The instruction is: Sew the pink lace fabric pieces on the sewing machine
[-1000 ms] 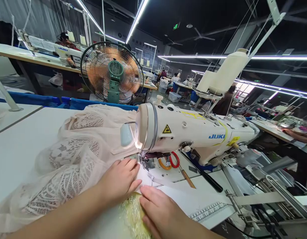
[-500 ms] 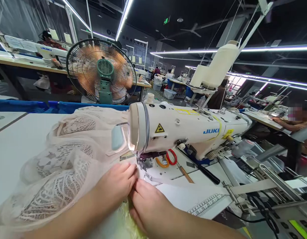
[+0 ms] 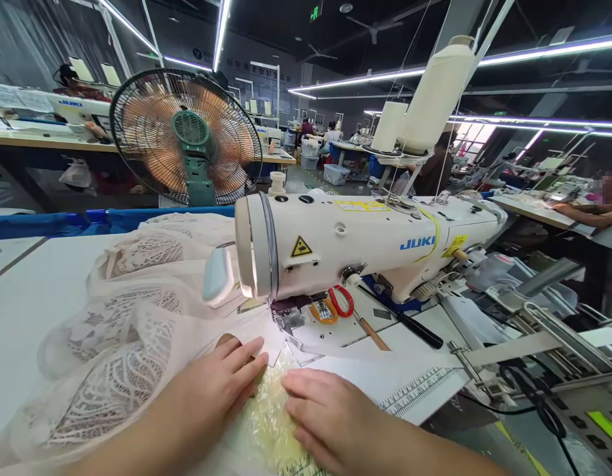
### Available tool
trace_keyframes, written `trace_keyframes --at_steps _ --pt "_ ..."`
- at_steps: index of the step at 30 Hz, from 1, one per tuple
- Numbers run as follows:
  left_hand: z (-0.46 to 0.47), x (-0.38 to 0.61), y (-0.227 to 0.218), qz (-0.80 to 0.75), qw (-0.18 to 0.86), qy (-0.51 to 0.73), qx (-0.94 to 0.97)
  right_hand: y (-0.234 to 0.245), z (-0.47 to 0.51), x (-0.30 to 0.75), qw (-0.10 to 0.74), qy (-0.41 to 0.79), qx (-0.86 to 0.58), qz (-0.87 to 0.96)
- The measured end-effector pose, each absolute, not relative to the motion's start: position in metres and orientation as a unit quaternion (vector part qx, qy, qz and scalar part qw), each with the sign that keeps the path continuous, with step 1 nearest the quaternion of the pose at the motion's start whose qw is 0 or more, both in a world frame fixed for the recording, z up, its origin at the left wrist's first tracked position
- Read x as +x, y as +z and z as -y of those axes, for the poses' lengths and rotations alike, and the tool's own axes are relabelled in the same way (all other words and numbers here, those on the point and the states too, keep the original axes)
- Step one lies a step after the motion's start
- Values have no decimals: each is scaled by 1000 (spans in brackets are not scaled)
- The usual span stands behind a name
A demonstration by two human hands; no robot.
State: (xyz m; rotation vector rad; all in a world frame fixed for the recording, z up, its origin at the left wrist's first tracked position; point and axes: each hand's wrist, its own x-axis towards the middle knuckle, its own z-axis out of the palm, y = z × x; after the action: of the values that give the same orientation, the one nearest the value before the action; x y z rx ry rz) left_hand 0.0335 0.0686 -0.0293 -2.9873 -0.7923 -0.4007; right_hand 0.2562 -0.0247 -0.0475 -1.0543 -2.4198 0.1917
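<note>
My left hand lies on the sheer cream fabric just before the sewing machine, its fingers spread and pointing at the needle area. To its right my right hand is open, fingers extended at the edge of a crinkled, yellowish clear plastic piece. That plastic runs between both hands towards the presser foot. The cream lace fabric is heaped over the table at left and passes to the machine. What lies under my palms is hidden.
Red-handled scissors, a wooden-handled tool and a black-handled tool lie beneath the machine arm. A printed ruler runs along the table's right edge. A fan stands behind; thread cones rise at right.
My hands were close together with pinched fingers at the needle; they have now moved apart and nearer, fingers spread. The yellowish plastic between them shows more fully. The view has shifted slightly.
</note>
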Motion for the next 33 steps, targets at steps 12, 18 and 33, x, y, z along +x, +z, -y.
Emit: trace_keyframes --at_steps 12,18,33 --pt "-93 30 -31 185 27 -169 -968 -61 29 268 305 84 -428 847" --pt "-108 30 -29 206 25 -150 -967 -62 28 267 315 77 -424 846" --pt "-128 33 -33 243 123 -119 -955 -103 30 186 247 6 -408 879"
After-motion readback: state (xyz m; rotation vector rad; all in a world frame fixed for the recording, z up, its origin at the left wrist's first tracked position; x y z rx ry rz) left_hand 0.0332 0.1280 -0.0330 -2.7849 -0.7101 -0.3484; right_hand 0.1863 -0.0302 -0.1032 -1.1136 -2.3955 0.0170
